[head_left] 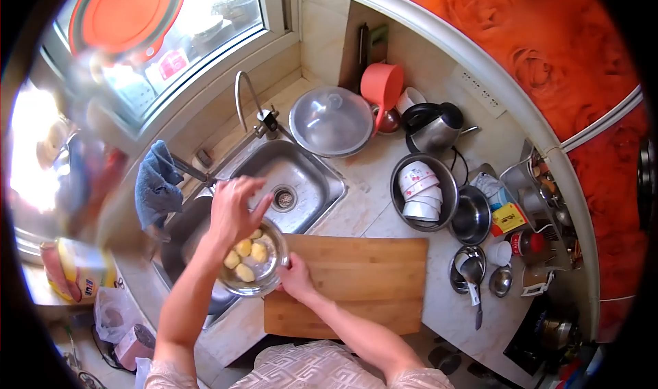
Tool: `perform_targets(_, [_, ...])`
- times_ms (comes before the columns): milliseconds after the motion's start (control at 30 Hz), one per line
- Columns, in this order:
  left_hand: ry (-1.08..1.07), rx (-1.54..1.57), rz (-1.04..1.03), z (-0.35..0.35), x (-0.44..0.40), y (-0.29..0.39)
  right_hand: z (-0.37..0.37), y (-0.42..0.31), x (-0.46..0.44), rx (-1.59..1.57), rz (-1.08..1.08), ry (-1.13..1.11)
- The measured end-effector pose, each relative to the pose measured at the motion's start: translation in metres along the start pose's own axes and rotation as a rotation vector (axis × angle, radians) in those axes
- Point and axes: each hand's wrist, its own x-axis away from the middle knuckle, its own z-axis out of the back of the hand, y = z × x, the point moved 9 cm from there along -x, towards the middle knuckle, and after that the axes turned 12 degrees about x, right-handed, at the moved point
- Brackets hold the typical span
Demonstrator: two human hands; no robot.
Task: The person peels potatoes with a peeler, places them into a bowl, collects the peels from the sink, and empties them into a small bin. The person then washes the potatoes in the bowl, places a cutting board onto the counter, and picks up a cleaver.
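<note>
A metal bowl (266, 279) with several peeled, pale yellow pieces (245, 272) in it is tilted above the edge of the sink (322, 183). My right hand (296, 276) grips the bowl's right rim. Above the bowl's upper left side, my left hand (238, 204) is raised near the faucet, its fingers apart and nothing visible in them. Just right of the bowl lies a wooden cutting board (356, 279), its left part partly behind my right hand.
A blue cloth (159, 183) hangs left of the sink. Behind it stand a lidded bowl (331, 122) and a kettle (436, 128). Stacked white bowls (420, 193) sit in a metal pot. Steel bowls (470, 214) and a ladle (473, 272) are on the right.
</note>
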Motion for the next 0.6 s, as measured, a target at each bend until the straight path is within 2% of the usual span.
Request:
perform_targets(33, [0.089,0.042,-0.04,0.008,0.017,0.012,0.021,-0.008,0.005,0.019,-0.031,0.009])
perform_targets(100, [0.145,0.058,-0.028,0.009,0.05,0.014,0.062,-0.006,0.0,-0.044,0.064,0.128])
perform_targets(200, [0.094,0.208,0.236,-0.023,0.109,-0.035,0.125,-0.022,0.0,-0.052,0.084,0.221])
perform_targets(367, [0.006,0.253,0.467,-0.046,0.177,-0.049,0.218,-0.027,-0.018,0.064,0.164,0.438])
perform_targets(433, [-0.042,0.27,0.554,-0.054,0.196,-0.052,0.24,-0.027,-0.03,0.042,0.178,0.443])
perform_targets(600, [-0.157,0.27,0.608,-0.078,0.223,-0.045,0.257,-0.027,-0.052,0.047,0.174,0.412])
